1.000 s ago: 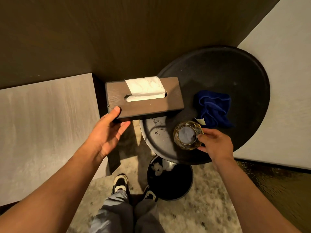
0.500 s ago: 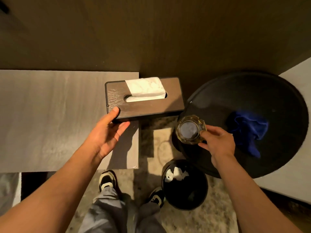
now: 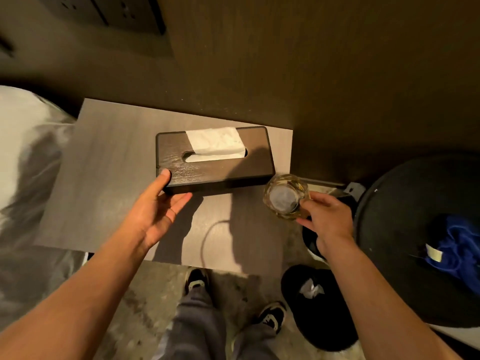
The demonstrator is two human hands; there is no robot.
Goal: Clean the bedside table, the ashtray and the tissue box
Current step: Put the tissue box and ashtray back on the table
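Dark wood-panel wall [image 3: 285,61] backed a grey wood-grain surface [image 3: 109,193], the bedside table, seen from above. Left hand [image 3: 155,214] gripped the near-left corner of the tissue box [image 3: 215,167]: thumb on the lid, fingers under the front edge. Can't tell if the box was resting on the surface or lifted just off it; it cast a shadow toward the near side. Box was dark brown wood, long side roughly parallel to the wall, with a white tissue [image 3: 215,142] pulled out of the slot and folded back toward the wall. Right hand [image 3: 326,219] held the ashtray [image 3: 285,200], clear faceted glass, pinched at its right rim, mouth up, at the right edge of the surface just off the box's near-right corner. Looked held in the air rather than set down, not certain. Further right, a round black table [image 3: 402,229] with a crumpled blue cloth [image 3: 457,245] on it, well apart from the ashtray; white tag visible on the cloth. Below the right forearm, a black bin [image 3: 319,320] on the floor with a crumpled bit of white paper [image 3: 310,291] inside. White bedding [image 3: 23,152] at far left, touching the surface's left side. Grey trousers [image 3: 197,331] and dark sneakers [image 3: 270,315] at bottom, on a mottled floor [image 3: 145,302].
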